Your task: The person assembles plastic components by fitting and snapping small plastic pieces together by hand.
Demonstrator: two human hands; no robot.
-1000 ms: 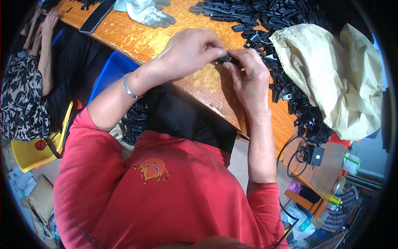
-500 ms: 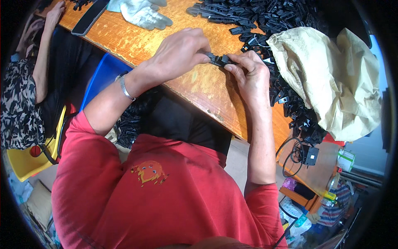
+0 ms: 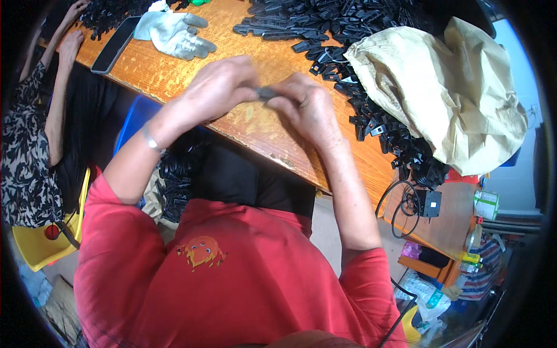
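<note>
A small black plastic part (image 3: pixel 266 93) is held between my two hands just above the wooden table (image 3: pixel 249 124). My left hand (image 3: pixel 223 84) is closed, its thumb and fingers meeting at the part's left end, though motion blurs it. From the other side, my right hand (image 3: pixel 310 107) pinches the right end between thumb and bent fingers. Fingers cover most of the part, so its exact kind does not show. A large heap of similar black plastic pieces (image 3: pixel 342 23) spreads across the far side of the table and down its right side.
A grey-white work glove (image 3: pixel 174 35) and a dark phone (image 3: pixel 116 45) lie at the left. On the right, a beige sack (image 3: pixel 429 93) covers part of the heap. A cabled black box (image 3: pixel 429 203) sits near the right edge. Another person's arm (image 3: pixel 56 110) reaches the table at far left.
Both hands have moved left and slightly nearer with the black plastic part between them. The whole view has shifted a little. At far left, the other person's hands have moved.
</note>
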